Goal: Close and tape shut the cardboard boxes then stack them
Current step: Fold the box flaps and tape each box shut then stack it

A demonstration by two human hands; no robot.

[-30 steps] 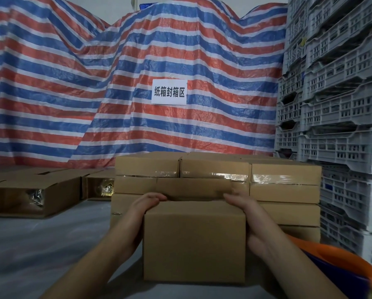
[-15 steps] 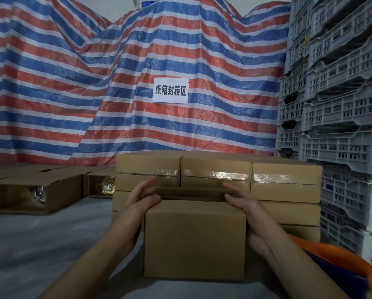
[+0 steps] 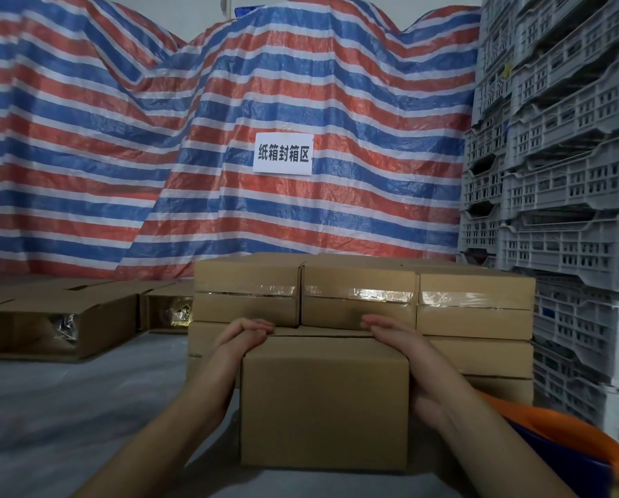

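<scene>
A plain cardboard box [image 3: 324,400] stands on the grey floor right in front of me. My left hand [image 3: 241,337] lies flat over its top left edge, fingers straight and pressing the flap down. Along the top right edge, my right hand [image 3: 399,345] does the same with straight fingers. Both top flaps are folded down. Behind the box rises a stack of taped cardboard boxes [image 3: 358,296], several wide and at least two layers high, with clear tape shining on their fronts.
Open cardboard boxes [image 3: 62,327] lie on their sides at the left, contents showing inside. Grey plastic crates [image 3: 566,195] tower at the right. An orange and blue bucket [image 3: 566,440] sits at the lower right. A striped tarpaulin [image 3: 193,138] with a white sign hangs behind.
Both hands have slid from the box's upper sides onto its top. The raised flap behind them has been folded down flat.
</scene>
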